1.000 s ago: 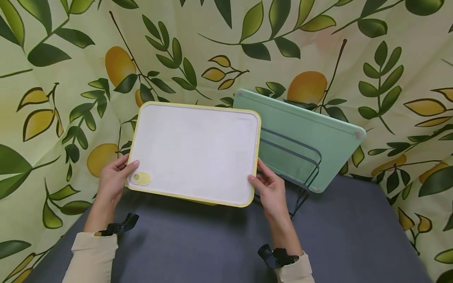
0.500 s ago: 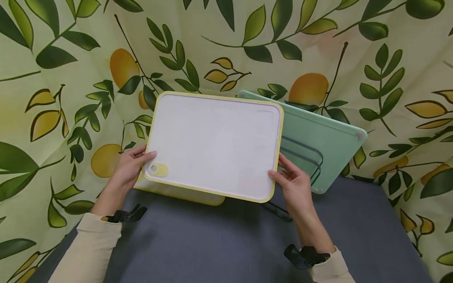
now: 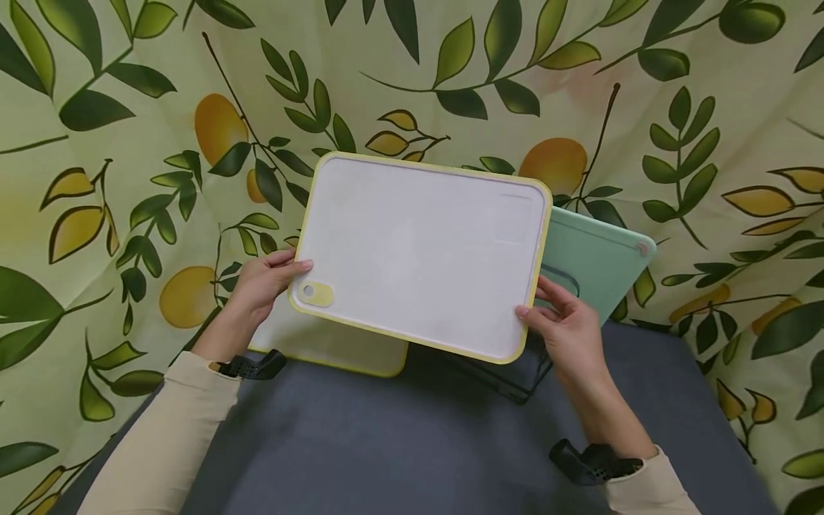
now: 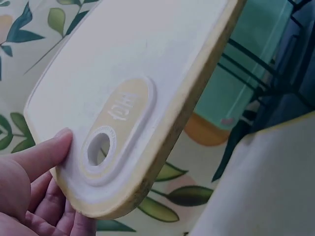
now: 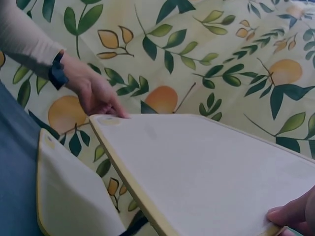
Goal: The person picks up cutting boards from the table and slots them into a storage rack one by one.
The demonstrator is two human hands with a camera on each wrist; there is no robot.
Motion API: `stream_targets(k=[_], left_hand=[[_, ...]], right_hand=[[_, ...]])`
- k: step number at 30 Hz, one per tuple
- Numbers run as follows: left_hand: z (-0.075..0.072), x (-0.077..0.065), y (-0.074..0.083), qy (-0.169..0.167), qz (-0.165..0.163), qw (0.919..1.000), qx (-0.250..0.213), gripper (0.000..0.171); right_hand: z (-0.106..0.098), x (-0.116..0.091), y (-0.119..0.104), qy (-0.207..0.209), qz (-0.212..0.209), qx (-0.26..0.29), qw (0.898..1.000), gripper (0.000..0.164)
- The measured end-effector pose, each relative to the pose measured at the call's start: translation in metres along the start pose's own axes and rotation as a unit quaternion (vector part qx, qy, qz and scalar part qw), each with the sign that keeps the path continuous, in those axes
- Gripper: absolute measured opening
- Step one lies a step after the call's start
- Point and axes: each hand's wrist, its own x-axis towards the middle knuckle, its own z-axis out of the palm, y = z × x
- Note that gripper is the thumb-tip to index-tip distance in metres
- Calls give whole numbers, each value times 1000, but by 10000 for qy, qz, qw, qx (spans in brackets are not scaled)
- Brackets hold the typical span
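Note:
Both hands hold up a white cutting board (image 3: pixel 418 250) with a yellow rim and a yellow patch with a round hole at its lower left corner. My left hand (image 3: pixel 264 286) pinches the left edge near that hole, thumb on the white face, as the left wrist view also shows at the board's corner (image 4: pixel 118 132). My right hand (image 3: pixel 566 329) grips the lower right edge, thumb in front and fingers behind. Below and behind lies a second white board (image 3: pixel 341 343) with a yellow rim, partly covered by the held one.
A dark wire rack (image 3: pixel 515 390) stands on the grey-blue tabletop (image 3: pixel 386 443), mostly hidden by the held board. A green board (image 3: pixel 595 254) leans in it, tilted. Leaf-and-fruit patterned cloth (image 3: pixel 476 43) hangs behind and at the sides.
The held board has moved right and slightly up with both hands, covering more of the green board and rack. More of the second white board has come into view at lower left.

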Motion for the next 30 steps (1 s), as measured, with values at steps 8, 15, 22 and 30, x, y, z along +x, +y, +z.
stream_targets(k=[8,15,22,30], left_hand=[[18,14,13,-66,-11,9999,120,64],[40,29,26,-241,47,9986,463,62],[63,40,43,-337,125,9977,570,58],[84,54,58,-522,292,9964,604,54]], right_hand=[[-26,1,-8,8,55,-222,9997,71],[-49,2,-15,136,20,-261,9996,73],[-69,4,-25,326,-115,5,9994,76],[-91,8,-31,564,-251,283,9977,79]])
